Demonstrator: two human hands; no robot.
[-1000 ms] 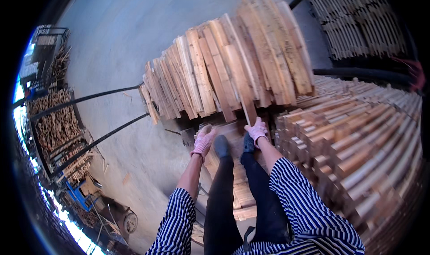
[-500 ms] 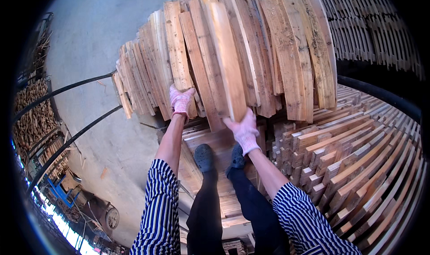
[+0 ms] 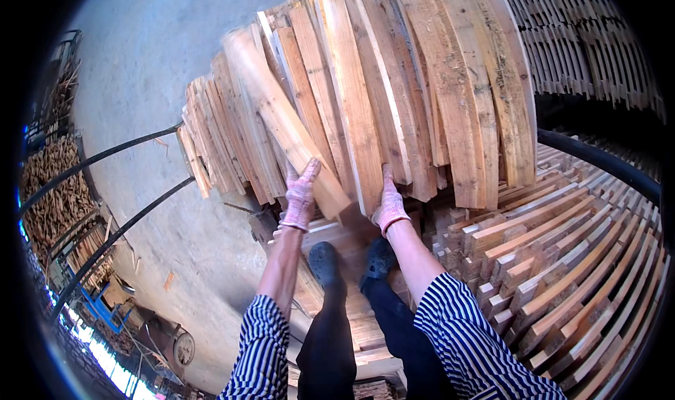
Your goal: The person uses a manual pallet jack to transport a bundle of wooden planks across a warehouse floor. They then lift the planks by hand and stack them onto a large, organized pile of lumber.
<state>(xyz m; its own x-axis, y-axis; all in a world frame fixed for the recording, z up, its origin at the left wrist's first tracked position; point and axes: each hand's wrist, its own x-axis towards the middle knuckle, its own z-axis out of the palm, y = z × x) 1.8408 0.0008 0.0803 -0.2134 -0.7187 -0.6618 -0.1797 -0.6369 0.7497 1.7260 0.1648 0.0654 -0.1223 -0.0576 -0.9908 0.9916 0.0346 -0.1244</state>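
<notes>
My left hand (image 3: 301,197), in a pinkish knitted glove, is closed on the near end of a pale wooden board (image 3: 281,129). That board lies slanted across the pile, its far end pointing up and left and slightly blurred. In a matching glove, my right hand (image 3: 391,202) grips the near right corner of another wooden board (image 3: 355,105); its fingers are partly hidden beneath. Both boards rest among a wide stack of rough planks (image 3: 450,84) laid side by side in front of me.
Layered, spaced timber strips (image 3: 562,266) stand close on my right. More slats (image 3: 576,41) are stacked at the far right. My shoes (image 3: 323,263) stand on planks. Dark curved bars (image 3: 119,143) cross the concrete floor (image 3: 176,34) at left, near a wheeled cart (image 3: 179,347).
The left board has swung from near upright to a slant, with my left hand moving slightly right and toward me. The board at my right hand has settled down onto the stack.
</notes>
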